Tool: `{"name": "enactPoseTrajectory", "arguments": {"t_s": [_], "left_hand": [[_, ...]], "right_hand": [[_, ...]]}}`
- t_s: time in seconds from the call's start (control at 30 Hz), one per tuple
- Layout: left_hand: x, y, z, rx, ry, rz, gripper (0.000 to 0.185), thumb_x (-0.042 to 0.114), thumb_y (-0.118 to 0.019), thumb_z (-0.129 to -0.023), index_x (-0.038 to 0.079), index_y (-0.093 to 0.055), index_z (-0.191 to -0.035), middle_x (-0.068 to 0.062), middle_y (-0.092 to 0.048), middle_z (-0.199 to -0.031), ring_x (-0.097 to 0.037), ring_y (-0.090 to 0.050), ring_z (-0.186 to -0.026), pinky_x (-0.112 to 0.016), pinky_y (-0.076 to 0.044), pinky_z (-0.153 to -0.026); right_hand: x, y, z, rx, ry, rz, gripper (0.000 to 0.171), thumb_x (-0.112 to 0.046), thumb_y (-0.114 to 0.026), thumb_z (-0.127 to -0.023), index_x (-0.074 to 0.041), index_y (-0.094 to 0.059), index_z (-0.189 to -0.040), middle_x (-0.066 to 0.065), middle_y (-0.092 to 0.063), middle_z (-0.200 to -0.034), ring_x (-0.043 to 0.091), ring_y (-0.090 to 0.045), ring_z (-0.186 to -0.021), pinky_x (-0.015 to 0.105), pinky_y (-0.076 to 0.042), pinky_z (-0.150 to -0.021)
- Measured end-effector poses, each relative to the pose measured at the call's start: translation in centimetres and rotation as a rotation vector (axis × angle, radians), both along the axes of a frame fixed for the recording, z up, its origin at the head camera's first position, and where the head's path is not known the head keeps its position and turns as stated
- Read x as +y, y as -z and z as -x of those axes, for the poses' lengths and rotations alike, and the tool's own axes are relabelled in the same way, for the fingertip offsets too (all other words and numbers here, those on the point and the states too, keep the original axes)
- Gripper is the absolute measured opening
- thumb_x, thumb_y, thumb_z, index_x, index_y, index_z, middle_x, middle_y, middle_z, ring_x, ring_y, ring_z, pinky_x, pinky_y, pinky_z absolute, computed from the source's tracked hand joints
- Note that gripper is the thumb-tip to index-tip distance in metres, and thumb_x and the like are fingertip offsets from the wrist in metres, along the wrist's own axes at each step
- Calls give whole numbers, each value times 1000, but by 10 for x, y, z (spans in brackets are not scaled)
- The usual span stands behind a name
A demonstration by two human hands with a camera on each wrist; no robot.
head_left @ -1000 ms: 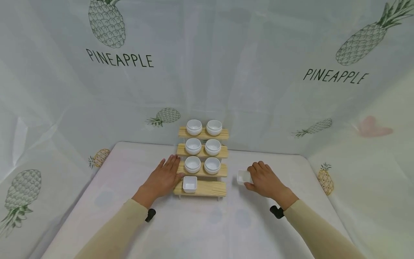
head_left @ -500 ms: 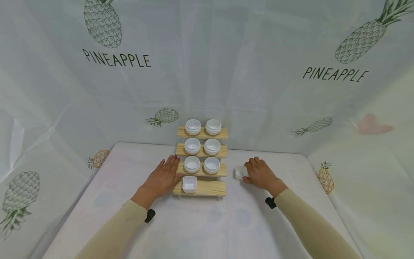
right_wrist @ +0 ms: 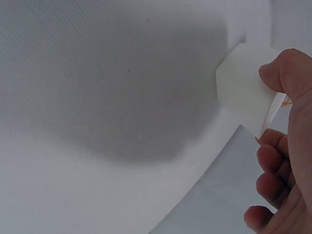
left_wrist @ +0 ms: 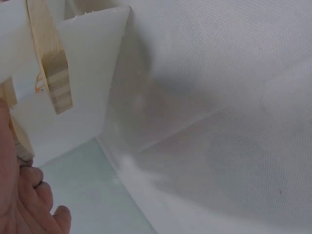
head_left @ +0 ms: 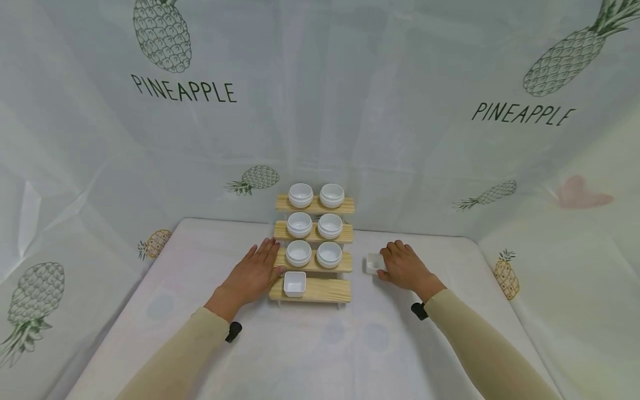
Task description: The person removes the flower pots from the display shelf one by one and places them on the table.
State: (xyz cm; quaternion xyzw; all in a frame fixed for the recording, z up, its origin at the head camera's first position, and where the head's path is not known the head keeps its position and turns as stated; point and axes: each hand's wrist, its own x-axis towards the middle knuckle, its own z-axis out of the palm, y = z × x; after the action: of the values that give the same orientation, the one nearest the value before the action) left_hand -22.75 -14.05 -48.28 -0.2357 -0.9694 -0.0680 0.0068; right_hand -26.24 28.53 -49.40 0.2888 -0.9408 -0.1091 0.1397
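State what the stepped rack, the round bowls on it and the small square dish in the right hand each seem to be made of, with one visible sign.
Stepped rack: pale unfinished wood, grain showing.
Round bowls: probably glazed ceramic, glossy white; could be plastic.
Small square dish, gripped by the right hand: matte white, ceramic or plastic; its wall looks thin in the right wrist view.

Tiered wooden stand with white dishes, and two hands.
One wooden stand [head_left: 314,290] with four steps. Six round white bowls [head_left: 300,195], two on each of the upper three steps. Two square white dishes: one on the lowest step [head_left: 294,283], one off the stand [head_left: 373,263]. Two hands: left hand [head_left: 254,273], right hand [head_left: 404,266].
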Motion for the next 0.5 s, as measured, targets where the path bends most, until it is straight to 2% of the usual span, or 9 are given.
{"name": "enactPoseTrajectory", "arguments": {"t_s": [0.27, 0.5], "left_hand": [[1, -3, 0, -12, 0, -7, 76, 47, -40, -114, -7, -22, -165, -25, -22, -173, -38, -18, -163, -56, -21, -132], [2, -3, -1, -20, -6, -25, 76, 47, -40, -114, -7, -23, -165, -25, -23, -172, -39, -19, -162, -56, -21, -132]], "right_hand": [[-1, -3, -2, -1, 21, 17, 56, -43, -80, -91, 6, -69, -117, 15, -65, -103, 30, -55, -93, 43, -55, -80], [-8, -13, -9, 21, 49, 116, 64, -45, -80, -89, 8, -67, -123, 18, -66, -110, 34, -56, -101, 47, -54, -84]]}}
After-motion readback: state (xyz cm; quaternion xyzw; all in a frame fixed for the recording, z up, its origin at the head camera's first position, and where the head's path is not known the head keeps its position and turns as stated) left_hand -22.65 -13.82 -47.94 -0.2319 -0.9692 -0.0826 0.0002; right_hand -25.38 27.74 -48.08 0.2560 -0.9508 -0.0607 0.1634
